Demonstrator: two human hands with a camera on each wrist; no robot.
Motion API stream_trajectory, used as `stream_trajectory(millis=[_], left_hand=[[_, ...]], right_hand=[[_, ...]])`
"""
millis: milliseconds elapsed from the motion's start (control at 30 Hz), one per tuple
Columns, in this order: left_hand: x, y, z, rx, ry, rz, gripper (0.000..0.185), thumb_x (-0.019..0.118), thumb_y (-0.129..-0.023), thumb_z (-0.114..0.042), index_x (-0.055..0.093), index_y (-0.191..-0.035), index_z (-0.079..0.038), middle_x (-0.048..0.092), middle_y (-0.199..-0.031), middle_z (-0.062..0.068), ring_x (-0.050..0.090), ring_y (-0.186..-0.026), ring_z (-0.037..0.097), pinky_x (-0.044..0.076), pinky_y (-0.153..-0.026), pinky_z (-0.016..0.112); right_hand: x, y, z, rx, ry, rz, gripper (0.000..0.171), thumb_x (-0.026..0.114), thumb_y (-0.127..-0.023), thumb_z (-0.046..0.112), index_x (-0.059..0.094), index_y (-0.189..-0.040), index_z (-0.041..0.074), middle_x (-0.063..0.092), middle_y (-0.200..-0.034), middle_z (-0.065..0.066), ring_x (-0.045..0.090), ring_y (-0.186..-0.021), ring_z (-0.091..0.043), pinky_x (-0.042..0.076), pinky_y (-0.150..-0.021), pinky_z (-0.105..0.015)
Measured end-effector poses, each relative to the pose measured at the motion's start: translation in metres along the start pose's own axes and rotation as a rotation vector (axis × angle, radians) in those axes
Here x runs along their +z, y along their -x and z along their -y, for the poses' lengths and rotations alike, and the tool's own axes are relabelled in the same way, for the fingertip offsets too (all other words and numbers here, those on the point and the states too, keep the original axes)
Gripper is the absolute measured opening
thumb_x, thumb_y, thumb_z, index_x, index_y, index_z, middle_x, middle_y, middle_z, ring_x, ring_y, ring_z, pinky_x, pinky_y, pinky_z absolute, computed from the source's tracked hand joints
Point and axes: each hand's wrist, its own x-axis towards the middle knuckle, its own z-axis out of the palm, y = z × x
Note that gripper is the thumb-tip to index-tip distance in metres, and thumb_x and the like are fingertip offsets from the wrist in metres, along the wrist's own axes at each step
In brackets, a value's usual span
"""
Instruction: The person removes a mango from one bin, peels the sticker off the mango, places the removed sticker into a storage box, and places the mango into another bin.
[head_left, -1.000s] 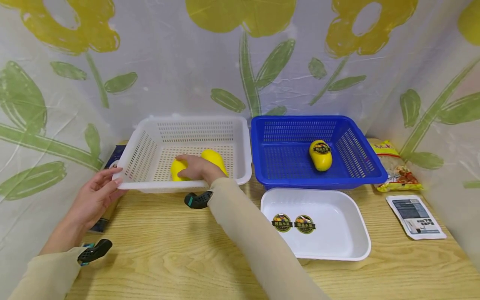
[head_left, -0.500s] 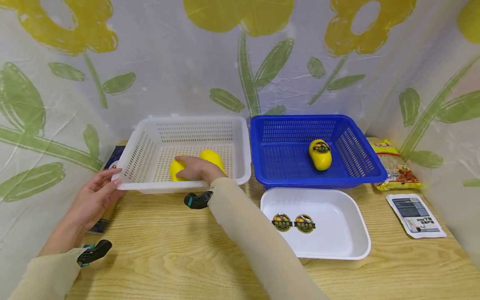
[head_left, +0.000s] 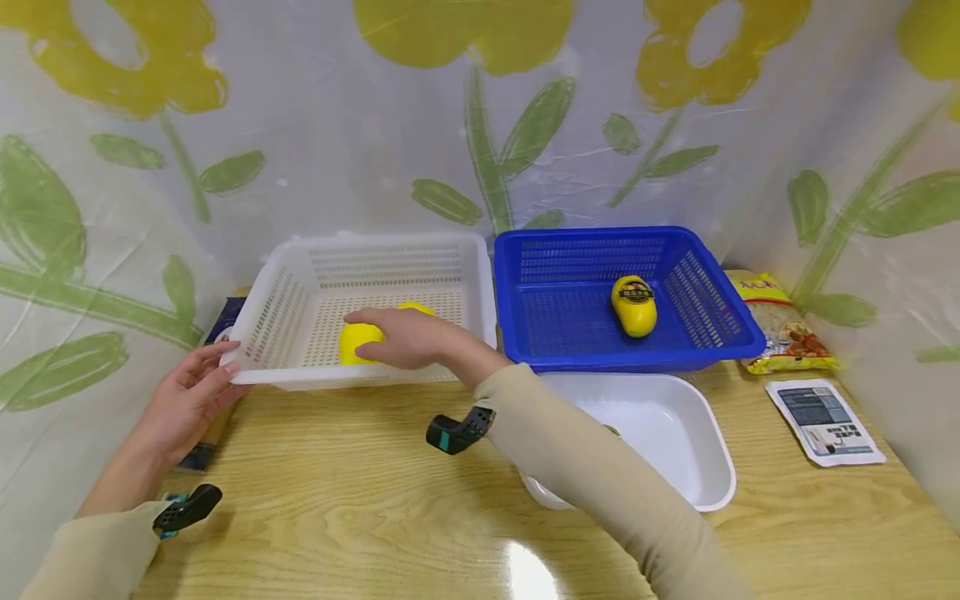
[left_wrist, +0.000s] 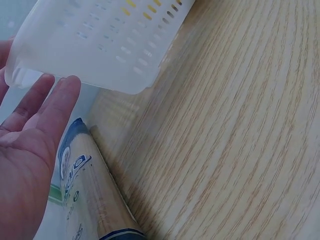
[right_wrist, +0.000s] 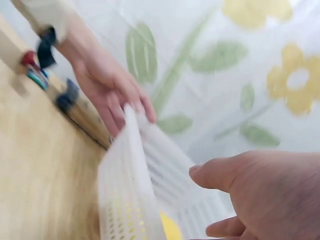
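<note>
The right hand (head_left: pixel 405 337) curls over a yellow fruit (head_left: pixel 358 341) lying near the front wall inside the white basket (head_left: pixel 285 292). The left hand (head_left: pixel 180 400), fingers straight, touches the basket's near-left corner; bare table (head_left: pixel 337 492) lies nearer.

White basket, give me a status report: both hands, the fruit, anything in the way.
Left hand open, fingers against white basket corner. Right hand grips yellow fruit inside it. Nothing blocking; tray partly under the sleeve.
</note>
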Motion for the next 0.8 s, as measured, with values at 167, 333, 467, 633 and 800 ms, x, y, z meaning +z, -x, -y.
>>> stream_trajectory(millis=[167, 333, 467, 633, 800], left_hand=[[-0.001, 0.001, 0.003, 0.026, 0.054, 0.005, 0.038, 0.045, -0.100, 0.006, 0.052, -0.135, -0.006, 0.049, -0.128, 0.002, 0.063, -0.102, 0.011, 0.054, -0.085, 0.027], [0.000, -0.002, 0.005, 0.046, 0.081, 0.030, 0.038, 0.043, -0.100, 0.008, 0.052, -0.135, -0.004, 0.052, -0.126, 0.004, 0.064, -0.103, 0.013, 0.053, -0.086, 0.028], [0.001, -0.004, 0.004, 0.054, 0.056, 0.018, 0.038, 0.043, -0.100, 0.007, 0.051, -0.135, -0.004, 0.052, -0.127, 0.004, 0.064, -0.103, 0.013, 0.054, -0.086, 0.028], [0.002, -0.005, 0.005, 0.058, 0.083, 0.020, 0.037, 0.043, -0.100, 0.008, 0.052, -0.134, -0.004, 0.048, -0.131, 0.002, 0.065, -0.103, 0.013, 0.054, -0.086, 0.028], [0.003, -0.001, 0.005, 0.057, 0.113, 0.016, 0.037, 0.043, -0.100, 0.009, 0.053, -0.133, -0.003, 0.039, -0.138, -0.001, 0.065, -0.104, 0.013, 0.053, -0.086, 0.029]], right_hand=[[0.008, 0.058, 0.001, -0.121, 0.010, -0.080, 0.049, 0.050, -0.103, 0.028, 0.040, -0.149, 0.013, 0.044, -0.149, -0.002, 0.048, -0.130, -0.019, 0.038, -0.106, -0.029], [0.032, 0.129, -0.013, -0.214, -0.038, -0.223, 0.043, 0.055, -0.101, 0.023, 0.049, -0.141, 0.010, 0.056, -0.135, -0.002, 0.055, -0.115, -0.016, 0.045, -0.097, -0.029], [0.059, 0.179, -0.029, -0.209, -0.086, -0.311, 0.037, 0.056, -0.100, 0.024, 0.054, -0.136, 0.015, 0.059, -0.127, 0.005, 0.055, -0.108, -0.009, 0.046, -0.093, -0.029], [0.081, 0.222, -0.054, -0.187, -0.219, -0.450, 0.031, 0.058, -0.100, 0.019, 0.057, -0.131, 0.019, 0.060, -0.121, 0.006, 0.060, -0.110, -0.011, 0.049, -0.095, -0.030], [0.081, 0.251, -0.078, -0.144, -0.409, -0.647, 0.032, 0.057, -0.097, 0.003, 0.059, -0.129, 0.010, 0.063, -0.120, -0.003, 0.063, -0.109, -0.018, 0.051, -0.092, -0.028]])
